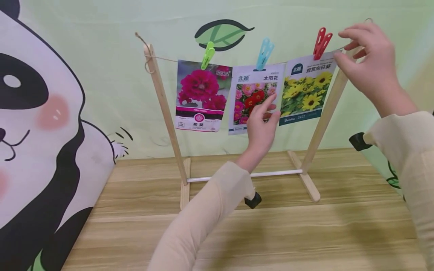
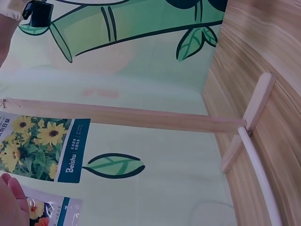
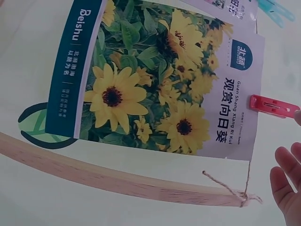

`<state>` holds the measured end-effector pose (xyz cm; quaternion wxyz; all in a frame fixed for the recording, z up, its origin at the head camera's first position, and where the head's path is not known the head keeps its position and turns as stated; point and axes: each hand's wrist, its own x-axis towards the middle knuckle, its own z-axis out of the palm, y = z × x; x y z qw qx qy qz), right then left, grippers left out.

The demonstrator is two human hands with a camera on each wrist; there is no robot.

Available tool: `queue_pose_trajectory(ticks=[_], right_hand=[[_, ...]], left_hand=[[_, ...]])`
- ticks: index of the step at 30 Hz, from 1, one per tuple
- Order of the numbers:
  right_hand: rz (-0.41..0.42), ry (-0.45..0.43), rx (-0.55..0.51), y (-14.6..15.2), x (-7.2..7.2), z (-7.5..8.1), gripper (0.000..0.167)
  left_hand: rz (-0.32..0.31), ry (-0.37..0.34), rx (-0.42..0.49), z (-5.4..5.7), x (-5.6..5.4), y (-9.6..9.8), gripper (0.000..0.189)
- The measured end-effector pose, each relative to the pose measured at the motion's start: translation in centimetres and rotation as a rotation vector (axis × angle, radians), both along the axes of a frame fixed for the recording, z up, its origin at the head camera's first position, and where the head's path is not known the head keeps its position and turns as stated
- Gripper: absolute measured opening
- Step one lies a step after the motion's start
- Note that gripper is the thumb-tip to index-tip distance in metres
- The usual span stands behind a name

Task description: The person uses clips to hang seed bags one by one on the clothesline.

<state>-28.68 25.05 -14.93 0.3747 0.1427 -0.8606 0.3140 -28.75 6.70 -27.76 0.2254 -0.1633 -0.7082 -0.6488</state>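
Note:
Three seed packets hang from a twine line on a wooden stand. The sunflower packet (image 1: 305, 88), on the right, has a red clothespin (image 1: 322, 43) at its top edge. My right hand (image 1: 373, 62) is beside that clothespin, fingers loosely bent and nothing held; in the right wrist view a fingertip is close to the clip's end, and whether it touches cannot be told. My left hand (image 1: 262, 126) is in front of the middle packet (image 1: 242, 101), partly hiding its flower picture, its fingers loosely bent around nothing. A light blue clothespin (image 1: 265, 52) clips this packet.
At the left, a green clothespin (image 1: 208, 54) holds the hollyhock packet (image 1: 201, 96). The stand's wooden posts (image 1: 166, 109) are joined low down by a white rod (image 1: 276, 174). It stands on a wood-grain table (image 1: 298, 233) before a panda-printed backdrop (image 1: 101, 49).

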Motion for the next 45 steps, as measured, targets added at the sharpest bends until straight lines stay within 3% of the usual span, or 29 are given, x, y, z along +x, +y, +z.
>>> queue_pose_trajectory(ticks=[14, 34, 45], right_hand=[[0.047, -0.017, -0.095, 1.1, 0.5, -2.3, 0.033], [0.104, 0.069, 0.004, 0.6, 1.1, -6.5, 0.029], [0.106, 0.033, 0.057, 0.6, 1.3, -8.1, 0.027]], left_hand=[[-0.007, 0.018, -0.031, -0.9, 0.0, -1.6, 0.039], [0.004, 0.049, -0.053, -2.1, 0.1, -3.8, 0.036], [0.008, 0.03, -0.095, -3.0, 0.5, -5.0, 0.034]])
